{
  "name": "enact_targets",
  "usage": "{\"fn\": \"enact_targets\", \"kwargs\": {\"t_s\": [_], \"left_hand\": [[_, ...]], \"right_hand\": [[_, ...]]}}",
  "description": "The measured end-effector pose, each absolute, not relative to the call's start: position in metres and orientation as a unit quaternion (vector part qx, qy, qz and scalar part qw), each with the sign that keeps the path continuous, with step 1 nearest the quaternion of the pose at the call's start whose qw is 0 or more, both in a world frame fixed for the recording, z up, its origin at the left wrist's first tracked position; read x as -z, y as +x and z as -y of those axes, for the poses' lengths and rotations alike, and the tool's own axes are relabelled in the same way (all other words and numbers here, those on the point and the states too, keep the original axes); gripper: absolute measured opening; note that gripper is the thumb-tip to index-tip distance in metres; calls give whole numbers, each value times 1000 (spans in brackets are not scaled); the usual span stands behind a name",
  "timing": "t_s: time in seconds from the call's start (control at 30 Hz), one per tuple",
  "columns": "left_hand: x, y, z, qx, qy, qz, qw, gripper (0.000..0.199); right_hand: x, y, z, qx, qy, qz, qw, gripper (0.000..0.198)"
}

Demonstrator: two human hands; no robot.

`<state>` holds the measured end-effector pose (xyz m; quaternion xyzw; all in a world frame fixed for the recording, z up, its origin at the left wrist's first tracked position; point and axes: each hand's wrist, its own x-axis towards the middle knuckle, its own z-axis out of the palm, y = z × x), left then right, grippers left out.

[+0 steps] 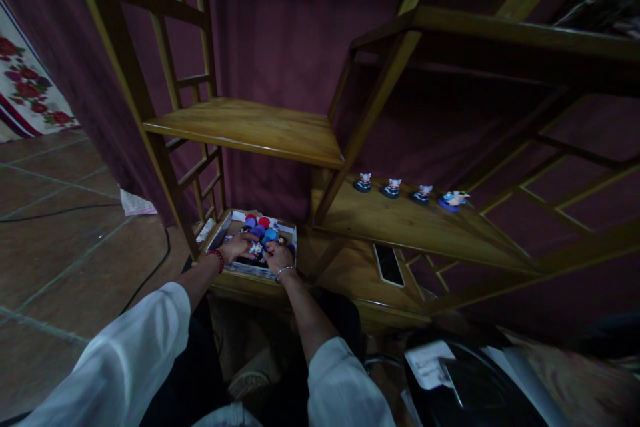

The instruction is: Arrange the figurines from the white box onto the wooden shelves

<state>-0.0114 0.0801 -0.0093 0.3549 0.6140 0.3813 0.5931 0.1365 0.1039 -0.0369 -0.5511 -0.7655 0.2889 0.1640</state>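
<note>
A shallow cardboard box (293,243) with pale walls stands on the low wooden shelf, with several small toy figurines (257,250) on blue, purple and red round bases inside. My left hand (234,249), with a red bead bracelet at the wrist, reaches over the box's left side. Its thumb and fingers are apart beside a white-and-dark figurine. From the right, my right hand (280,257), a pale bracelet on its wrist, reaches in with curled fingers against that same figurine. Its fingertips are partly hidden among the toys.
Several figurines (391,188) stand in a row on the raised shelf (400,217) at right. A phone (389,264) lies on the lower shelf. Wooden posts and a higher shelf board (250,125) frame the box. A black stool seat (480,387) with papers sits at lower right.
</note>
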Motion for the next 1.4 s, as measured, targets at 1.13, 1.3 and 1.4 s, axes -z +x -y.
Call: {"fn": "enact_targets", "kwargs": {"t_s": [1.13, 1.3, 1.4], "left_hand": [[18, -13, -79, -416, 341, -540, 648, 21], [16, -13, -79, -403, 343, -546, 649, 23], [16, -12, -80, -398, 356, -568, 626, 22]], "right_hand": [[28, 137, -101, -298, -555, 761, 158, 32], [29, 137, -101, -294, -551, 763, 165, 27], [30, 137, -101, -286, -556, 762, 169, 26]]}}
